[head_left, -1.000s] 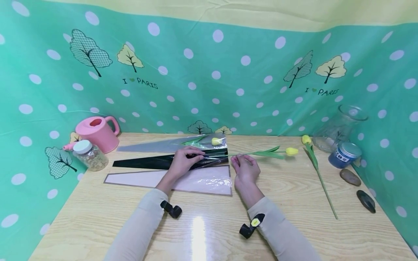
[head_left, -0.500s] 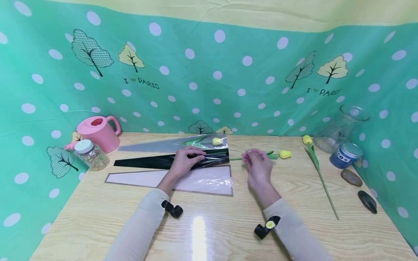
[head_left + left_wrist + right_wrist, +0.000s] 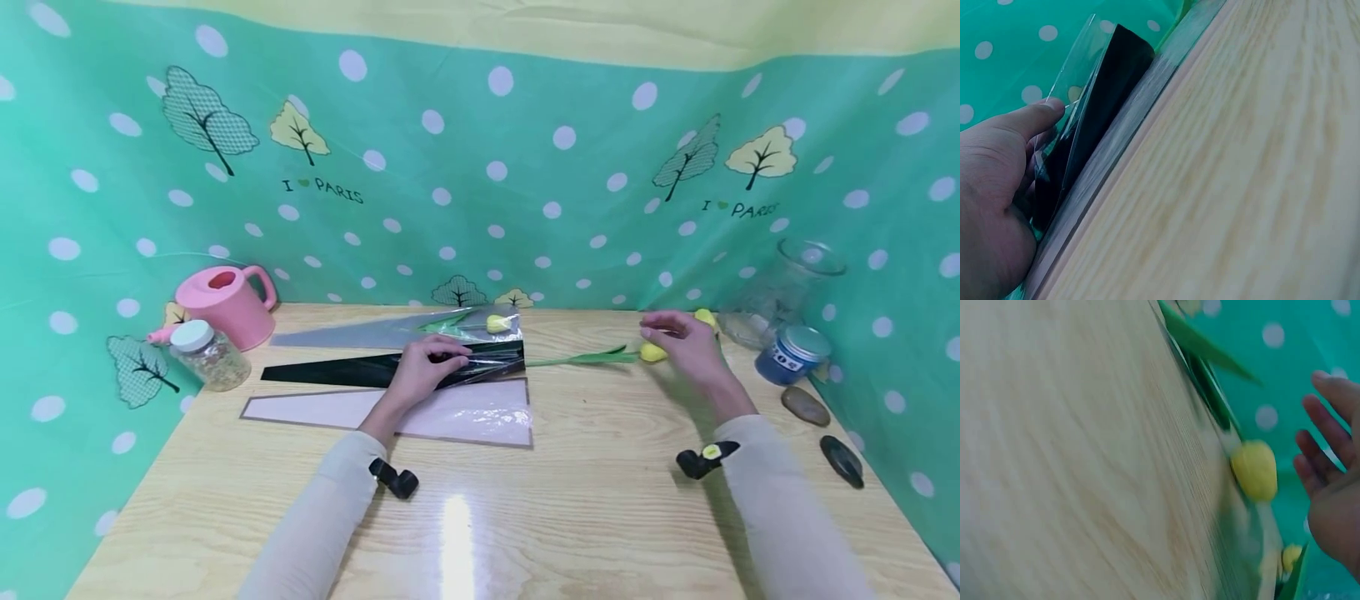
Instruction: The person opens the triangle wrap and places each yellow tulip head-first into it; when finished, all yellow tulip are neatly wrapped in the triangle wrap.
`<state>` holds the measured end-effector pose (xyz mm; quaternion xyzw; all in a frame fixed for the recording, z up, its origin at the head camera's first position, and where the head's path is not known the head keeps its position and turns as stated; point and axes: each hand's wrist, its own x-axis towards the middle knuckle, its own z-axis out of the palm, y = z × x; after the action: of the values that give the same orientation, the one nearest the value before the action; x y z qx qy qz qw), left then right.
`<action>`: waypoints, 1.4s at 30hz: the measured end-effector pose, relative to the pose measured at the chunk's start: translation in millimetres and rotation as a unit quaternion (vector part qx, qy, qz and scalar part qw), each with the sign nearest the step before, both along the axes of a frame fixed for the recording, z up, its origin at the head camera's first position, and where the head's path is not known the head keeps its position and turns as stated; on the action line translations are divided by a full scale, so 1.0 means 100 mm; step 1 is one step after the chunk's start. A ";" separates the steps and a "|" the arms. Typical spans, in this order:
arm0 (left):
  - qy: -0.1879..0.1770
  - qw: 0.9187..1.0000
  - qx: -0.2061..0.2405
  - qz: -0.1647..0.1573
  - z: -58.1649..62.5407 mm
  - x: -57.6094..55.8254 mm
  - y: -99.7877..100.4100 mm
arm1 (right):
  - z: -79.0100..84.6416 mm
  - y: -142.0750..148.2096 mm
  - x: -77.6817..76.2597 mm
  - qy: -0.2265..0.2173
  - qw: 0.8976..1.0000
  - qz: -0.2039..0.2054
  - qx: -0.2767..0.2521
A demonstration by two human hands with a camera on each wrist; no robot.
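My left hand (image 3: 422,369) pinches the clear film of a black flower sleeve (image 3: 322,372), its mouth lifted apart in the left wrist view. A yellow tulip (image 3: 581,359) lies with its stem end inside that sleeve; leaves and bloom stick out to the right. Beside the bloom (image 3: 1255,470), my right hand (image 3: 693,348) hovers with fingers loosely spread, holding nothing. Behind the black sleeve is a grey sleeve (image 3: 337,337) with another yellow tulip (image 3: 497,324) in it. In front lies a white sleeve (image 3: 322,412) with a dark border.
A third tulip (image 3: 738,408) lies at the right, its bloom partly behind my right hand. Beyond it stand a glass vase (image 3: 776,292), a blue jar (image 3: 792,356) and two stones (image 3: 805,406). At left are a pink watering can (image 3: 232,308) and a white-lidded jar (image 3: 210,358).
My right hand has let go of the tulip's stem and moved right, past its bloom. The tulip has slid left into the black sleeve. My left hand keeps its place.
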<state>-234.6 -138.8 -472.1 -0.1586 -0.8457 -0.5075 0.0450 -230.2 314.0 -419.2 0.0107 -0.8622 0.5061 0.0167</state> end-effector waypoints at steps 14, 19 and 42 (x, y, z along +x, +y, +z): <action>-0.003 1.000 -0.004 0.006 -0.01 0.00 0.01 | -0.23 0.18 -0.18 -0.039 0.992 0.081 0.088; -0.003 1.000 -0.005 0.005 0.01 0.00 0.00 | -0.26 0.11 -0.19 -0.038 0.989 0.097 0.107; 0.011 1.000 -0.027 0.004 0.06 0.03 0.03 | -0.28 -0.17 0.01 0.062 0.984 0.113 0.121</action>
<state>-231.3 -135.5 -466.5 -0.1617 -0.8594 -0.4823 0.0520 -229.7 297.3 -447.1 0.1415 -0.9077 0.3948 0.0118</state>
